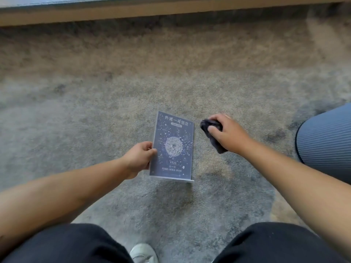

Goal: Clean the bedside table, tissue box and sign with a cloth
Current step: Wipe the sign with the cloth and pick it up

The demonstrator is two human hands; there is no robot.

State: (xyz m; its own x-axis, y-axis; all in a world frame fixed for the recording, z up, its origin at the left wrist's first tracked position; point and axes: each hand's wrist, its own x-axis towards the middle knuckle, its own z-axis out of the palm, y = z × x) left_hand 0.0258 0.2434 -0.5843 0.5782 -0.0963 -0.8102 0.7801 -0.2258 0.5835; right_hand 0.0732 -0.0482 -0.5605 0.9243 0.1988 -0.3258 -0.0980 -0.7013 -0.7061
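Both grips hold: left hand pinches sign edge, right hand clutches cloth.

Sign: dark blue printed card in a clear stand, white speckles round a pale disc at its centre, white characters along the top and more text below; held above the carpet, face up toward the camera, its clear foot at the near end. The left hand pinches its left edge. Cloth: dark grey, bunched in the right hand, just right of the sign and not touching it.
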